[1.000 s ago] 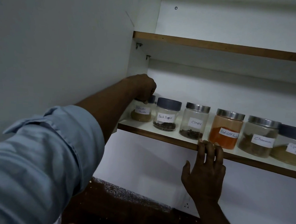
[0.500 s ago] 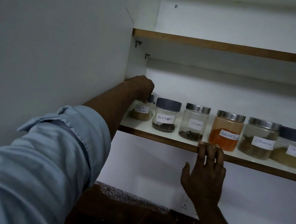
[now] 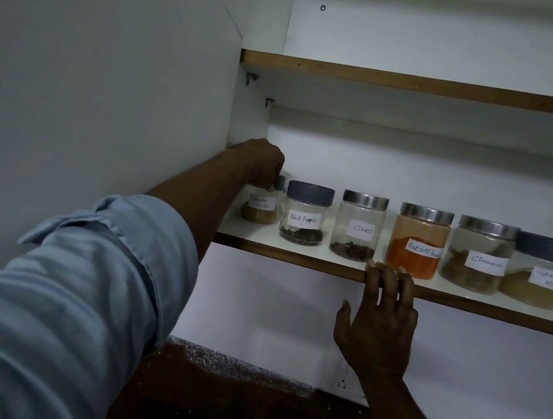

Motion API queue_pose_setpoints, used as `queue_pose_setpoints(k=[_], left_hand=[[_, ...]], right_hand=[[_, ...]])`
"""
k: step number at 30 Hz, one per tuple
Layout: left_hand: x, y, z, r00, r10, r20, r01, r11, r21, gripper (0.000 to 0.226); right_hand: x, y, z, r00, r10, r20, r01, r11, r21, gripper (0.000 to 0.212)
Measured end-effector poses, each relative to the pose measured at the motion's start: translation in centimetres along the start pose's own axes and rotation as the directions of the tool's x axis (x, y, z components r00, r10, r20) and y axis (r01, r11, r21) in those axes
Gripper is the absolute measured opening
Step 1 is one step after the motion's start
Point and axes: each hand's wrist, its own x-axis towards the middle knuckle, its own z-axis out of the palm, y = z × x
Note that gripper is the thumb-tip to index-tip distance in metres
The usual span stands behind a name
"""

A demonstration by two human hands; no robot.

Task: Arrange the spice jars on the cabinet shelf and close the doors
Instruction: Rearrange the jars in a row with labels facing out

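Observation:
Several labelled spice jars stand in a row on the cabinet shelf (image 3: 285, 256). At the far left, my left hand (image 3: 261, 162) grips the lid of the coriander powder jar (image 3: 260, 210) from above. To its right come the black pepper jar (image 3: 305, 214), the cloves jar (image 3: 359, 226), the red chilli powder jar (image 3: 419, 241), the cinnamon jar (image 3: 479, 255) and a garam masala jar (image 3: 541, 271) cut off by the frame edge. My right hand (image 3: 380, 314) rests with straight fingers on the shelf's front edge, below the cloves and chilli jars.
An upper shelf (image 3: 403, 80) runs above the jars with nothing seen on it. The cabinet's left side wall (image 3: 251, 112) stands close to my left hand. A dark speckled countertop (image 3: 228, 376) lies below. No cabinet doors are in view.
My left hand and the coriander powder jar have shifted slightly back toward the left corner of the shelf. My right hand stays on the shelf edge.

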Motion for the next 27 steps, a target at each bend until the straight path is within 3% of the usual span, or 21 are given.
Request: queue_pose_setpoints(k=[9,12,14,16,18,20,21,24,27], left_hand=[[0.2,-0.1,0.0,1.0,0.012,-0.018,-0.014,0.995,-0.101,0.027],[-0.7,0.7,-0.5,1.0,-0.015,-0.022,0.013,0.994,-0.106,0.038],[-2.2,1.6,-1.3,0.989,-0.095,-0.113,0.08,0.988,-0.131,0.045],[-5.3,3.4,-1.6,0.918,-0.216,-0.332,0.14,0.961,-0.239,0.039],[-10.0,6.5,-0.2,0.734,-0.361,-0.575,0.107,0.897,-0.428,0.02],[-15.2,10.2,3.3,0.592,-0.431,-0.681,0.007,0.848,-0.53,0.014],[-17.5,11.9,5.4,0.597,-0.43,-0.677,-0.01,0.84,-0.542,0.021],[-20.8,14.7,11.0,0.766,-0.391,-0.51,0.127,0.87,-0.476,0.06],[-20.7,14.9,13.1,0.808,-0.346,-0.477,0.169,0.911,-0.375,0.086]], right_hand=[[0.0,0.1,0.2,1.0,-0.003,0.003,0.003,1.0,0.001,0.094],[0.0,0.1,0.1,1.0,-0.01,0.01,0.01,1.0,-0.007,0.094],[0.0,0.2,0.0,1.0,-0.01,0.005,0.01,1.0,-0.001,0.095],[0.0,0.1,-0.2,1.0,-0.009,0.002,0.009,1.0,0.007,0.095],[0.0,-0.2,-0.7,1.0,0.0,0.016,0.0,1.0,0.016,0.095],[-0.1,-0.8,-1.5,1.0,0.009,0.029,-0.01,0.999,0.045,0.093],[-0.2,-1.0,-1.9,0.999,0.014,0.034,-0.016,0.997,0.069,0.093],[-0.4,-1.1,-3.7,0.998,0.01,0.068,-0.02,0.989,0.144,0.091],[0.4,-0.9,-5.9,0.993,-0.018,0.114,-0.002,0.985,0.172,0.078]])
